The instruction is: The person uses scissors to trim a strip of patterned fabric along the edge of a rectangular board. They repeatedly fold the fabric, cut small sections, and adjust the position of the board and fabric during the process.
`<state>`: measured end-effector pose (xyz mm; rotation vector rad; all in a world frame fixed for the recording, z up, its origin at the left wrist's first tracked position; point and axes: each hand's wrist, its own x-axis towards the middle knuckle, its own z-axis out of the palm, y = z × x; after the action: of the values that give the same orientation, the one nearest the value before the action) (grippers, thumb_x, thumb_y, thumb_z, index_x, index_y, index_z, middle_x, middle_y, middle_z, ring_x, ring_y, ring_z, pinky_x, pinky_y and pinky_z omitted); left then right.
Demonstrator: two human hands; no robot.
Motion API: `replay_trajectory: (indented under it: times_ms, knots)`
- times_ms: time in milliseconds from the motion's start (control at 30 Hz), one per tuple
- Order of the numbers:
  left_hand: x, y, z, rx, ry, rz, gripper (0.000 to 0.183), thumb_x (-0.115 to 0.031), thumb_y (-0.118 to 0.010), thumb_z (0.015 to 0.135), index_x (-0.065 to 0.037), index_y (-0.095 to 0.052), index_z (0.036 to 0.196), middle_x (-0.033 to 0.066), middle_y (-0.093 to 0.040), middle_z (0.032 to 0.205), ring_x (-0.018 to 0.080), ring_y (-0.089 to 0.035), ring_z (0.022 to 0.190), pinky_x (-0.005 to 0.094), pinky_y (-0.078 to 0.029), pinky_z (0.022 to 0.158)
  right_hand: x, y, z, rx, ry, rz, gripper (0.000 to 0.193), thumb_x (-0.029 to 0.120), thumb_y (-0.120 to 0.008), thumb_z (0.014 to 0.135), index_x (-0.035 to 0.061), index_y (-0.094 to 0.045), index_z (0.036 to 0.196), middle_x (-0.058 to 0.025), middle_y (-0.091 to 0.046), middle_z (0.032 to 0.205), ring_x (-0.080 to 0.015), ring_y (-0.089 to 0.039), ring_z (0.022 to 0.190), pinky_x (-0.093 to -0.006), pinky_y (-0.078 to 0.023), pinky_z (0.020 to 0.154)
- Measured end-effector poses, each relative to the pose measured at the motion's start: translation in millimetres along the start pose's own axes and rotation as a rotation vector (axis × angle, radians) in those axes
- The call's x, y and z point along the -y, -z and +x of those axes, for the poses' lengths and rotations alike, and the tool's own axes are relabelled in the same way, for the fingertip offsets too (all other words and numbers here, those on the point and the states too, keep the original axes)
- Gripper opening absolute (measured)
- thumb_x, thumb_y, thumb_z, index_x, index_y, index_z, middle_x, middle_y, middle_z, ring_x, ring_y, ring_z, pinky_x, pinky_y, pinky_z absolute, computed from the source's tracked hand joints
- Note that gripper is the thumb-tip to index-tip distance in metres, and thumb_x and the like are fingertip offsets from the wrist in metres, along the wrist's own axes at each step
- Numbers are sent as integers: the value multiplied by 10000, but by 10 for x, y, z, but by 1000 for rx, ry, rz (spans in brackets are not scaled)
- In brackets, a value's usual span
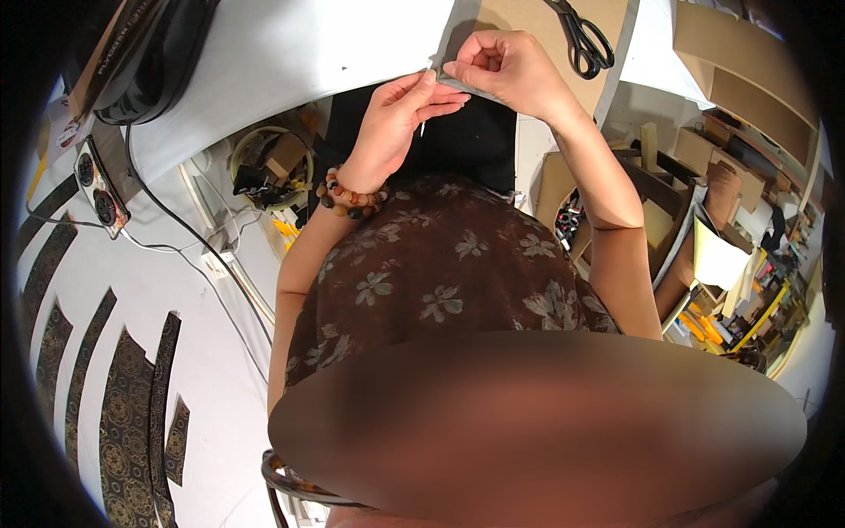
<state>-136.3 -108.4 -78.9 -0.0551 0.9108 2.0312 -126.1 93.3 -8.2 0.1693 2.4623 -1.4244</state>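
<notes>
Thin grey strip (465, 87), slanting, pinched in fingers (473, 75)

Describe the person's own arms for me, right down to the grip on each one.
The left grip and right grip are bare human hands, without gloves. Behind the left one sit beaded bracelets in amber, brown and dark tones; the right side wears none. No sleeve shows on the left forearm or right forearm.

Black scissors (574, 35) lie at one o'clock; a round bin (236, 165) of assorted scraps (285, 157) stands at ten, a power strip (97, 189) near nine, dark gold-patterned strips (128, 414) spread out at eight.
</notes>
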Motion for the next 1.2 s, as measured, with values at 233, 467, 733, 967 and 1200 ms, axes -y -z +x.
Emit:
replay_trajectory:
  times_ms: [233, 467, 733, 967, 1200]
  knots:
    - [-9, 45, -15, 18, -2, 20, 369, -256, -496, 1107, 67, -641, 1213, 186, -725, 1104, 325, -702, 1117, 441, -548, 1036, 6, 113, 45, 11, 32, -205, 320, 287, -802, 917, 14, -682, 800, -20, -624, 613, -71, -562, 577, -255, -435, 537]
    - [-1, 46, -12, 34, -28, -28, 361, -257, -491, 1109, 51, -638, 1227, 179, -724, 1121, 313, -696, 1132, 438, -534, 1054, -64, 12, 148, 141, 32, -36, 300, 291, -785, 935, 23, -714, 821, -22, -623, 621, -69, -540, 556, -257, -417, 524]
    - [78, 79, -2, 19, -43, -57, 358, -251, -492, 1108, 46, -639, 1242, 185, -729, 1131, 308, -698, 1126, 438, -531, 1050, 19, 132, 186, 308, 75, 8, 245, 190, -703, 1003, 52, -601, 828, 29, -563, 610, -54, -539, 474, -226, -385, 444]
    - [61, 107, -27, 20, -57, -34, 366, -237, -468, 1116, 64, -636, 1239, 204, -728, 1137, 316, -700, 1123, 435, -530, 1037, 1, 73, 170, 246, 136, 34, 243, 195, -688, 1013, 46, -591, 847, 14, -592, 625, -72, -600, 477, -221, -427, 422]
    - [31, 76, -44, -19, -29, -146, 339, -226, -495, 1100, 55, -671, 1165, 191, -745, 1063, 309, -729, 1034, 420, -553, 983, -10, 50, 151, 224, 178, 11, 260, 182, -689, 1009, 42, -563, 830, 4, -586, 625, -81, -616, 486, -221, -427, 428]
